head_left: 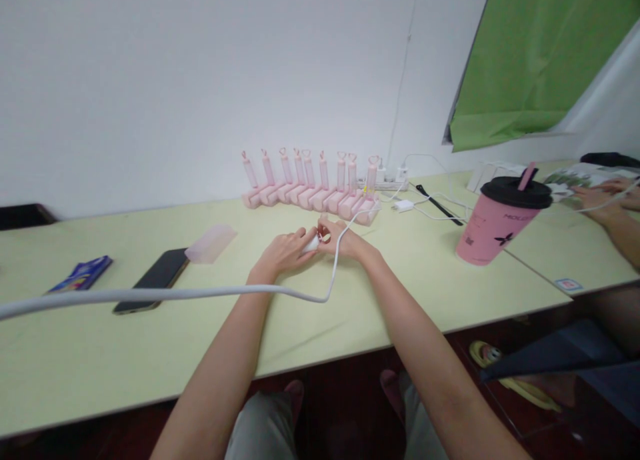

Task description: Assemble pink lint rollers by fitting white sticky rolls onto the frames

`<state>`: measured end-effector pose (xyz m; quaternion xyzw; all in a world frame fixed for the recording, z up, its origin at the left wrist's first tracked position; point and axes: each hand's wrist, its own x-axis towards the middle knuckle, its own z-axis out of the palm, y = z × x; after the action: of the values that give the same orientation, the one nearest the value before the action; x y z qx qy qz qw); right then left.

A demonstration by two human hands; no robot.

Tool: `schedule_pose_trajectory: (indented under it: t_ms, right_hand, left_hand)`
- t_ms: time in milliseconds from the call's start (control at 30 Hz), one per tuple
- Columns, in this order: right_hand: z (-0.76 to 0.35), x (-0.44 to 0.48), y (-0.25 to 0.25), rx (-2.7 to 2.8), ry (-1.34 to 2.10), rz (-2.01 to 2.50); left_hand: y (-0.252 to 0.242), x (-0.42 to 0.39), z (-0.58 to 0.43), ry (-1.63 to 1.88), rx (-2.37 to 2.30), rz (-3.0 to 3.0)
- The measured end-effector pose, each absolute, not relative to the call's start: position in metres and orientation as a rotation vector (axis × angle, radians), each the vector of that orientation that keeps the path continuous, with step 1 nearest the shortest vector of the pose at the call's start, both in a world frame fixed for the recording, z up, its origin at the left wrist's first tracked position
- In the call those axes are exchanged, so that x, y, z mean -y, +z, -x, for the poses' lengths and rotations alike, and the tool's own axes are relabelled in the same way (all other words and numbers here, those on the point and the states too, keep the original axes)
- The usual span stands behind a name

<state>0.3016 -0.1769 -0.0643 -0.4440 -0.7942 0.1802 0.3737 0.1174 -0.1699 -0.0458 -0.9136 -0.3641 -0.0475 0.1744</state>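
Near the middle of the frame, just above the table [320, 333], the left hand [284, 254] is closed around a small white piece [311, 244], while the right hand [346, 240] curls thumb and fingers at its right end, though whether these pinch it I cannot tell. The piece is probably light, stiff and a little slick, like smooth plastic, so a light hold along its sides, clear of that end, should suit it. It looks pale and plain, with a hint of pink at the right tip, but the fingers hide most of its shape.
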Motion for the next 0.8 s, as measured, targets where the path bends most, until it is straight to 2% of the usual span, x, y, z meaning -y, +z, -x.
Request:
schedule_pose_trajectory:
  t_ms: [433,800]
  right_hand:
    - [-0.301,0.177,-0.062,1.884,0.817,0.964]
    - [-0.301,0.183,-0.058,2.11,0.271,1.092]
  left_hand:
    - [-0.044,0.169,-0.116,-0.184,1.039,2.651]
    - [-0.04,0.171,-0.109,-0.285,1.144,2.676]
